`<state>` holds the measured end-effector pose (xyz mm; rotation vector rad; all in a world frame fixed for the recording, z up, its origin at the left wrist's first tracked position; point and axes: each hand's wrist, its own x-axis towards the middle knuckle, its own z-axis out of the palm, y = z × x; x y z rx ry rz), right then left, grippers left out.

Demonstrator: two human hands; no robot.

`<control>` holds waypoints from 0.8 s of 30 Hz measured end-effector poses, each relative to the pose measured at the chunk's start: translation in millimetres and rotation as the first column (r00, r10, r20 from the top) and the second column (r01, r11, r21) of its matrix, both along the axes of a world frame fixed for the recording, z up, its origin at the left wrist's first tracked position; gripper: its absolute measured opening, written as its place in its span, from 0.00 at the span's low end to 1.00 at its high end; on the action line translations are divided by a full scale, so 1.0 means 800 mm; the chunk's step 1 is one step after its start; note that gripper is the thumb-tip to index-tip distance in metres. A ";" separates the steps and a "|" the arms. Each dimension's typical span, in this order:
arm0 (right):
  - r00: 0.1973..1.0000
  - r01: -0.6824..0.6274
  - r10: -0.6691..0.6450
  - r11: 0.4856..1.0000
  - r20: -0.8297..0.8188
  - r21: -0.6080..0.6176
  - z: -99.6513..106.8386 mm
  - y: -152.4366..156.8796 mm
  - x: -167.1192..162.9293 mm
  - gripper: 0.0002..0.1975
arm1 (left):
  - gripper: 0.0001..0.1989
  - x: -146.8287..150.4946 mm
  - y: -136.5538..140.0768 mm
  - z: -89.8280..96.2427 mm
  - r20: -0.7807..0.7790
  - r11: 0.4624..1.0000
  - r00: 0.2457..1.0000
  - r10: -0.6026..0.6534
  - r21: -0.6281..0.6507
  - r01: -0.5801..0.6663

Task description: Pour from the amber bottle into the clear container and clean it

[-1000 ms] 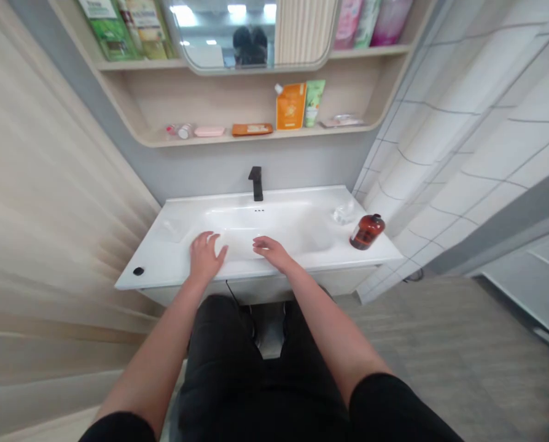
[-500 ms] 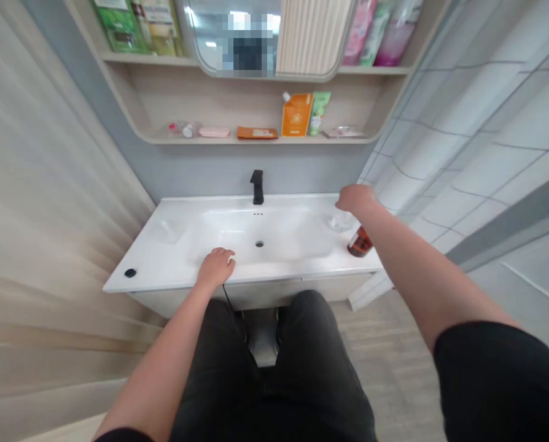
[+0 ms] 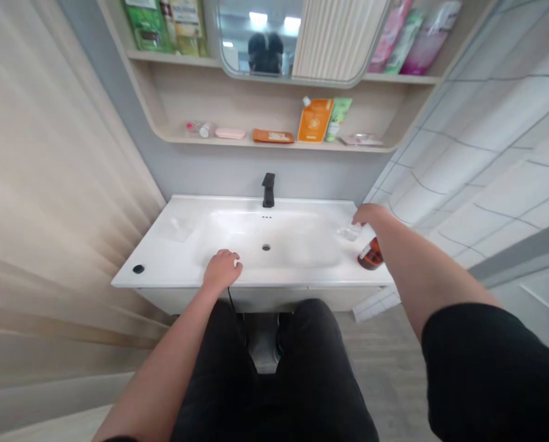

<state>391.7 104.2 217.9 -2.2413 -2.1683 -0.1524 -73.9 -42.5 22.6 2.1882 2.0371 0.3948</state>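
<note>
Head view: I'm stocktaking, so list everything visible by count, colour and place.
Mirror: one, silvery, top
Toiletries: several, mixed, upper shelf
Packs: two, orange, lower shelf
Tube: one, green, lower shelf
Pale items: two, pinkish, lower shelf
Containers: two, red, white, lower shelf
Basin: one, white, centre
Faucet: one, black, behind basin
Bottle: one, brown, counter right
Disc: one, black, counter left
Plastics: at least two, clear, counter ends
Curtains: two, beige left, white right
Trousers: one pair, black, bottom
Left hand: one, bare, basin front
Right hand: one, bare, counter right

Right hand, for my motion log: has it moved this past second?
Yes: against the black faucet, the right hand has moved rightward and farther back, nearer the amber bottle.
</note>
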 end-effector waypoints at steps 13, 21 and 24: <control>0.901 -0.406 0.428 0.890 0.071 -0.210 0.026 -0.109 -0.166 0.19 | 0.38 0.035 -0.026 0.016 0.504 0.984 0.846 -0.173 0.128 0.124; 0.699 -0.699 0.666 0.713 -0.261 -0.056 -0.005 -0.244 -0.225 0.10 | 0.43 0.105 -0.124 0.049 0.835 0.987 0.529 -0.152 0.095 0.133; 0.495 -0.725 0.657 0.673 -0.568 0.147 -0.049 -0.261 -0.220 0.11 | 0.40 0.108 -0.144 0.053 0.895 0.995 0.433 -0.103 0.092 0.045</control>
